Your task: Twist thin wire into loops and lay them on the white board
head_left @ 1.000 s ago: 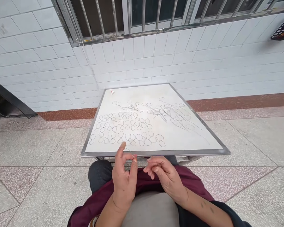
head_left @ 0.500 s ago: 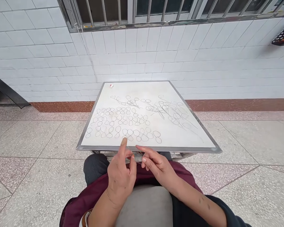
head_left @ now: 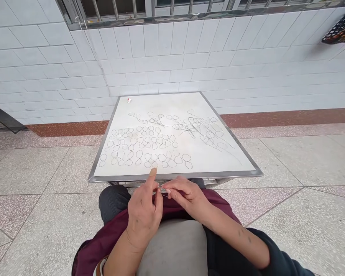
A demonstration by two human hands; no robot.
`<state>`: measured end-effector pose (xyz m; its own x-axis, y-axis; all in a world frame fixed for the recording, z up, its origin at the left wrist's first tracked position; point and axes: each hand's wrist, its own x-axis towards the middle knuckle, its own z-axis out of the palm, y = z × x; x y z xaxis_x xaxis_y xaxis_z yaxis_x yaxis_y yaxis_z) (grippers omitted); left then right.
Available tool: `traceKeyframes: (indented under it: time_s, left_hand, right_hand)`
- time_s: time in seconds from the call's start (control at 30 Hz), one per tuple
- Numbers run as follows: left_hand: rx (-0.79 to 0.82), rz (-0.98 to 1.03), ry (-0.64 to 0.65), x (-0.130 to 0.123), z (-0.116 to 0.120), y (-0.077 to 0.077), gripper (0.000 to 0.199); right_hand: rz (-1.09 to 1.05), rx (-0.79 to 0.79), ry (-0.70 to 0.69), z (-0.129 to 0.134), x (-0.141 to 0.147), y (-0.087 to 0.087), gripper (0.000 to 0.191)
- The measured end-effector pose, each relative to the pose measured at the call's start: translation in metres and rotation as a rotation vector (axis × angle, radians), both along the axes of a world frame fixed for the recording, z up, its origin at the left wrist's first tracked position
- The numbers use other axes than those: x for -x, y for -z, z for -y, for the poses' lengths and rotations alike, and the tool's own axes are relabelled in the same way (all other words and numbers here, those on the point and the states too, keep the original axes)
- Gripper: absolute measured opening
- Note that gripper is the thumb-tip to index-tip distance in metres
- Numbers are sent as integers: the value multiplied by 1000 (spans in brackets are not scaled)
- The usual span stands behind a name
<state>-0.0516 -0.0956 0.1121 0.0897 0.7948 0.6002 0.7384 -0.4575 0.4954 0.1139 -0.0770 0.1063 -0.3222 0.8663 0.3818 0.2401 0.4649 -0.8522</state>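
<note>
Just in front of the table's near edge, my left hand (head_left: 144, 212) pinches a thin wire (head_left: 162, 187) between its thumb and a finger. Its index finger points up and wears a tan cover (head_left: 153, 172) on the tip. My right hand (head_left: 191, 200) meets it from the right, thumb and index finger closed on the same wire. Much of the wire is hidden by the fingers. Beyond the hands, rows of thin dark wire bent into double loops (head_left: 151, 157) lie on the white tabletop (head_left: 158, 103).
Toward the back right of the table lies a tangle of looped wires with long tails (head_left: 194, 124); a smaller bunch (head_left: 149, 119) is left of it. A small red-and-white object (head_left: 129, 100) sits in the far left corner. A white tiled wall (head_left: 172, 63) stands behind.
My right hand has moved left and its index finger has closed down onto its thumb, gripping the wire beside my left hand. The left hand keeps its pinch. The view has tilted slightly.
</note>
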Motion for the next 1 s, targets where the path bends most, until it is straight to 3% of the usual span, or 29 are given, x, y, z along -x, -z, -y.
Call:
traceKeyframes:
  time_s: [0.47,0.67,0.83,1.0]
  left_hand:
    - [-94,-187,98,1,-2,4,68]
    - [-96,-211,130,0,-3,7,71]
    - [-49,-132,86,0,-4,9,66]
    - [95,-4,-12,4,-6,5,58]
  right_hand:
    - [29,229,-1,-3,-1,0,16]
    - [2,326,70,-4,2,0,13]
    - [-83,364,72,-3,3,6,11]
    - [-294,536,-48,-4,3,11,27]
